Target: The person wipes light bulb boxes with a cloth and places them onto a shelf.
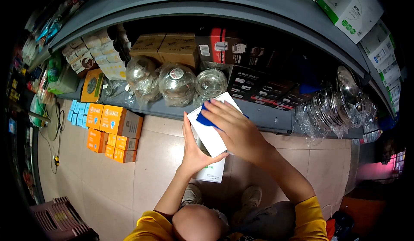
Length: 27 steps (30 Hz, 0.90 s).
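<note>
A white box (pixel 212 141) is held up in front of me, tilted, above the tiled floor. My left hand (pixel 194 154) is closed around its left and lower side, thumb and fingers gripping the edges. A dark blue cloth (pixel 206 119) lies bunched on the box's upper face. My right hand (pixel 236 131) presses that cloth against the box, its fingers laid over it. Part of the cloth is hidden under the fingers. Below the held box, another white box with green print (pixel 212 172) rests on the floor, partly covered.
Orange bulb boxes (pixel 113 122) and small light-blue boxes (pixel 79 113) stand on the floor at left. The low shelf (pixel 258 113) ahead carries plastic-wrapped metal bowls (pixel 177 85), black cartons (pixel 254 85) and wrapped metal lids (pixel 327 107). A plastic stool (pixel 60 217) sits lower left.
</note>
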Motion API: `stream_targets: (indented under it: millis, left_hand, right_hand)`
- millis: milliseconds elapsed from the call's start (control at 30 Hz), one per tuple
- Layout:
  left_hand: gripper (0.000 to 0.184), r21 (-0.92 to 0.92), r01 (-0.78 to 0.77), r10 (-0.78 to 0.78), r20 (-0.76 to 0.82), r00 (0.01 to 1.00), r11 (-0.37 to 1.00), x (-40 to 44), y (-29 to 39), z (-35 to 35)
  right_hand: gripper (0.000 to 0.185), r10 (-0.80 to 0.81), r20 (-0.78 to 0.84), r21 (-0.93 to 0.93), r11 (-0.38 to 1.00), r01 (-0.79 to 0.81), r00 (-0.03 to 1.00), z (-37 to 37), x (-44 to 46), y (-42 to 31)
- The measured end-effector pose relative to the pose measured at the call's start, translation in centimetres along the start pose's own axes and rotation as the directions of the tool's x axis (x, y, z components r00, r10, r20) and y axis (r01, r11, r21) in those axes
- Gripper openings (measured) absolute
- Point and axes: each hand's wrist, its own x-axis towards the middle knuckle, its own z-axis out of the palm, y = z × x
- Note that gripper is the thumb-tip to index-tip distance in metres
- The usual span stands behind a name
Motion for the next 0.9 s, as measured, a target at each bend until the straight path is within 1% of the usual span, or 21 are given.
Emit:
stream_targets:
  millis: [33,67,100,167,200,233,300,333,367,433,467,500,567,600,633,700,733,800,833,867,900]
  left_hand:
    - [0.136,-0.016,0.011,-0.011,0.004,1.0,1.0,0.0,0.1,0.0]
    - [0.135,0.061,-0.024,0.024,0.002,1.0,0.998,0.0,0.2,-0.1]
    - [0.135,0.061,-0.024,0.024,0.002,1.0,0.998,-0.1,0.0,0.0]
    - [0.134,0.011,-0.002,0.003,-0.001,1.0,1.0,-0.2,-0.5,0.1]
    - [0.134,0.006,-0.016,0.016,-0.001,1.0,1.0,-0.2,-0.5,0.1]
    - [0.134,0.007,-0.018,0.018,0.0,1.0,1.0,-0.2,-0.4,0.1]
    - [0.135,-0.025,0.015,-0.014,0.016,1.0,1.0,0.0,0.2,-0.2]
    - [0.135,0.004,-0.023,0.022,0.031,0.999,1.0,0.0,0.5,-0.6]
    - [0.135,0.006,-0.023,0.023,0.031,0.999,1.0,0.1,0.4,-0.6]
    - [0.133,0.047,-0.025,0.025,-0.001,1.0,0.999,0.1,0.0,-0.4]
    - [0.131,-0.004,0.033,-0.033,-0.005,0.999,0.999,0.1,-0.6,-0.3]
    - [0.131,-0.004,0.033,-0.033,-0.005,0.999,0.999,0.1,-0.4,-0.3]
    - [0.132,-0.068,0.02,-0.02,0.006,1.0,0.998,0.1,0.2,-0.3]
    - [0.131,0.01,-0.015,0.015,0.026,1.0,1.0,0.2,-0.1,-0.3]
    - [0.131,0.01,-0.018,0.017,0.029,0.999,1.0,0.2,-0.1,-0.3]
    - [0.136,0.014,-0.013,0.013,0.013,1.0,1.0,0.2,0.2,-0.3]
    - [0.138,0.013,0.006,-0.006,0.012,1.0,1.0,0.1,-0.3,-0.3]
    - [0.139,0.013,0.001,-0.001,0.034,0.999,1.0,0.0,-0.7,-0.5]
    - [0.14,0.011,-0.003,0.002,0.055,0.998,1.0,-0.2,-0.9,-0.5]
    - [0.14,0.008,-0.002,0.002,0.059,0.998,1.0,-0.4,-1.4,-0.5]
    - [0.14,-0.033,0.029,-0.026,0.085,0.996,0.999,-0.6,-2.0,-0.5]
  right_hand:
    - [0.039,-0.024,0.052,0.086,0.996,0.02,0.998,-0.2,-0.2,-0.1]
    - [0.04,-0.056,0.098,0.118,0.992,0.044,0.994,-0.2,-0.5,0.0]
    - [0.04,-0.056,0.098,0.117,0.992,0.044,0.994,-0.3,-0.7,0.0]
    - [0.042,-0.104,0.198,0.274,0.961,0.047,0.975,-0.6,-1.1,-0.2]
    - [0.043,-0.097,0.234,0.298,0.954,0.024,0.967,-0.9,-1.4,-0.4]
    - [0.043,-0.098,0.232,0.297,0.954,0.025,0.968,-1.2,-1.6,-0.6]
    - [0.041,-0.085,0.305,0.396,0.917,-0.046,0.948,-1.6,-1.9,-0.9]
    - [0.039,-0.102,0.317,0.417,0.908,-0.041,0.943,-1.7,-2.1,-0.9]
    - [0.039,-0.104,0.316,0.418,0.908,-0.04,0.943,-1.9,-2.3,-1.0]
    - [0.038,-0.148,0.375,0.431,0.902,-0.031,0.915,-2.5,-2.8,-1.3]
    - [0.037,-0.151,0.392,0.451,0.891,-0.047,0.907,-2.7,-3.1,-1.5]
    - [0.037,-0.151,0.392,0.451,0.891,-0.047,0.907,-3.0,-3.4,-1.5]
    - [0.036,-0.162,0.396,0.52,0.851,-0.076,0.904,-3.4,-4.0,-1.7]
    - [0.04,-0.133,0.409,0.536,0.836,-0.12,0.903,-3.8,-4.3,-1.8]
    - [0.04,-0.131,0.406,0.535,0.836,-0.119,0.904,-3.9,-4.6,-1.8]
    - [0.039,-0.109,0.457,0.545,0.818,-0.181,0.883,-4.2,-5.2,-1.7]
    - [0.039,-0.108,0.455,0.545,0.819,-0.18,0.884,-4.5,-5.3,-1.7]
    - [0.038,-0.008,0.46,0.58,0.76,-0.294,0.888,-5.2,-5.7,-1.9]
    - [0.038,-0.006,0.461,0.58,0.759,-0.296,0.888,-5.5,-5.9,-1.7]
    - [0.038,0.037,0.422,0.592,0.745,-0.306,0.906,-6.0,-6.2,-1.5]
    - [0.038,0.082,0.38,0.604,0.732,-0.315,0.921,-6.4,-6.4,-1.5]
